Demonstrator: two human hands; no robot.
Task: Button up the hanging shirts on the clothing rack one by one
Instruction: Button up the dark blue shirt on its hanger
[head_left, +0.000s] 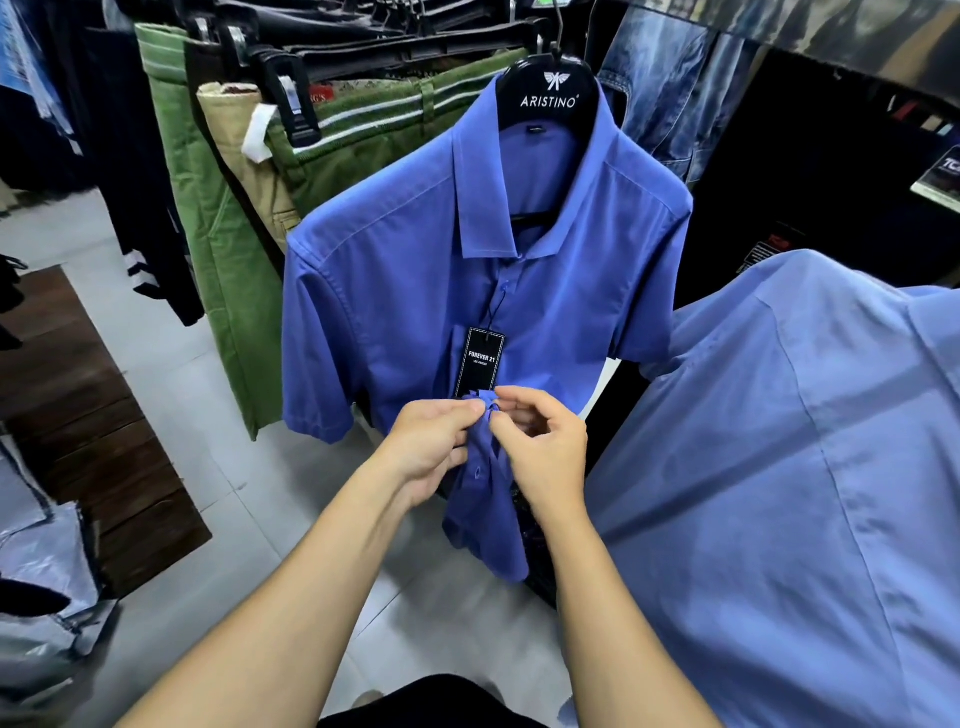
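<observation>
Here, short-sleeved blue shirt (415, 249), placket bunched midway.

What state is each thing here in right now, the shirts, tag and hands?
Blue shirt: hanging, upper button fastened, lower front open.
Hang tag: dangling on the shirt's front.
Left hand: pinching the placket.
Right hand: pinching the placket.
Lighter blue shirt: hanging alongside, untouched.

Tight gap between hanging clothes
Green trousers (218, 249) crowd the left, a lighter blue shirt (789, 467) blocks the right; open floor (171, 374) lies below.
</observation>
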